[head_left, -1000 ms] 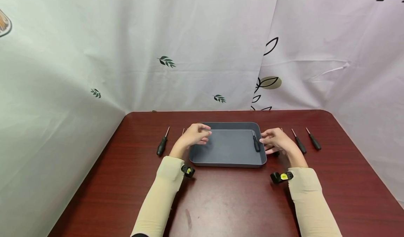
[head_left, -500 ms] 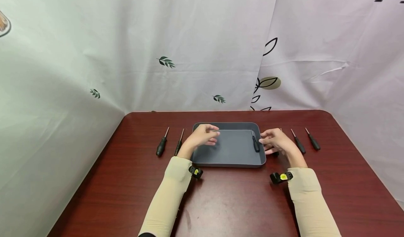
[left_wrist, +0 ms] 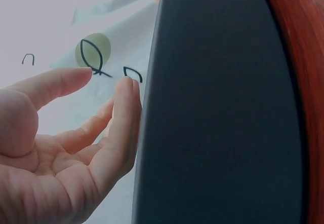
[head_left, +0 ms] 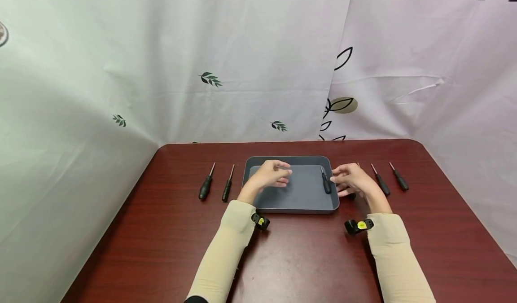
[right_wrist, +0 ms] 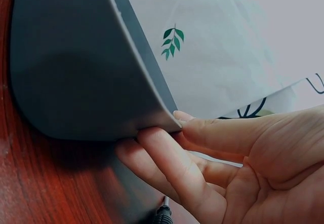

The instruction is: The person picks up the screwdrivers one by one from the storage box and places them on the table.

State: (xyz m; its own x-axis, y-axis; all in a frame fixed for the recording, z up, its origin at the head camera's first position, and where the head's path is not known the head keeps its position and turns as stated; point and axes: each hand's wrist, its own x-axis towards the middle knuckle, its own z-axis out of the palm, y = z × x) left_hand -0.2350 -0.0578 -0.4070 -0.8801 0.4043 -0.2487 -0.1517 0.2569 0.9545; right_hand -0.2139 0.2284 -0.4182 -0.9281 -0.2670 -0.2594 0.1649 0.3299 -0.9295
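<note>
A shallow grey rectangular tray (head_left: 296,211) lies on the table with one black-handled screwdriver (head_left: 326,185) inside, near its right wall. My right hand (head_left: 352,179) pinches the tray's right rim; in the right wrist view the thumb is at the rim and the fingers (right_wrist: 167,155) press the outer wall. Over the left part of the tray hovers my left hand (head_left: 271,176), fingers loosely bent and thumb apart, holding nothing. The left wrist view shows a gap between its thumb and fingertips, beside the tray's wall (left_wrist: 217,107).
Two screwdrivers, one thick-handled (head_left: 205,187) and one slimmer (head_left: 227,190), lie left of the tray. On the right lie two more, a nearer one (head_left: 381,184) and an outer one (head_left: 400,180); another is partly hidden under my right hand. A patterned white cloth (head_left: 242,69) stands behind the table.
My left hand has moved right, from the tray's left rim to above its inside, uncovering the slimmer screwdriver on the left. My right hand stays at the right rim.
</note>
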